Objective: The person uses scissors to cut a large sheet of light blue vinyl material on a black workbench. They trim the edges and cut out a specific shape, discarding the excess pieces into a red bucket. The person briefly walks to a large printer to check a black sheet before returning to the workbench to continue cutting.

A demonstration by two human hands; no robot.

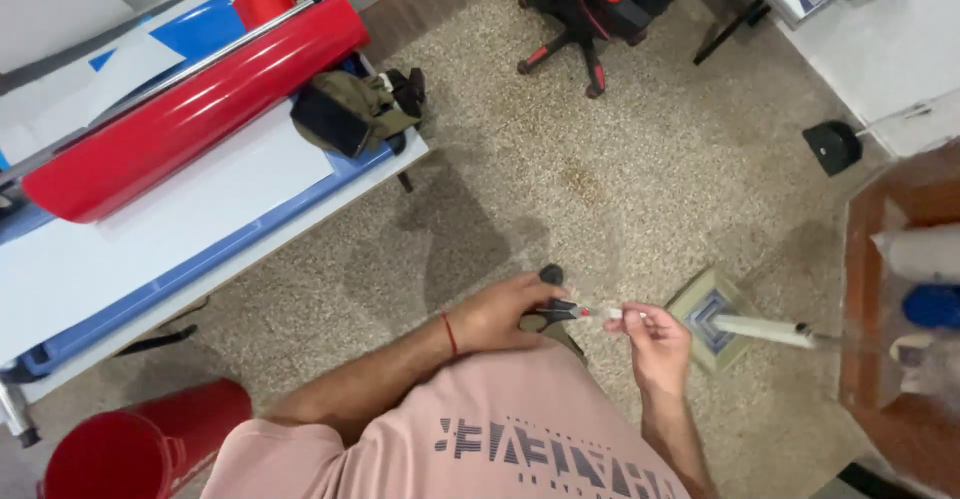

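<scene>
Currently both hands are up in front of the torso, above the speckled floor [620, 179]. Left hand [495, 314] is wrapped shut around the dark handles of a pair of scissors [560, 309] — blades point right, toward the other hand. Right hand [655, 344] pinches the near end of a thin white strip [610, 312] between thumb and fingertips; the strip's other end meets the scissor blades. Whether the blades are actually biting into it — cannot tell, too small.

A red thread bracelet [449, 333] sits on the left wrist.

Around:
- Table [150, 249] at left with white sheets and a blue edge, carrying a glossy red vinyl roll [200, 109] and an olive-and-black bag [350, 109] near its corner.
- Second red roll [140, 444] at lower left, beside the person's arm.
- White roll [765, 331] lying past the right hand, over a square floor inset [700, 304].
- Red-and-black office chair [590, 4] at top, well apart.
- Brown wooden surface [900, 259] at right edge holding white and blue rolls.
</scene>
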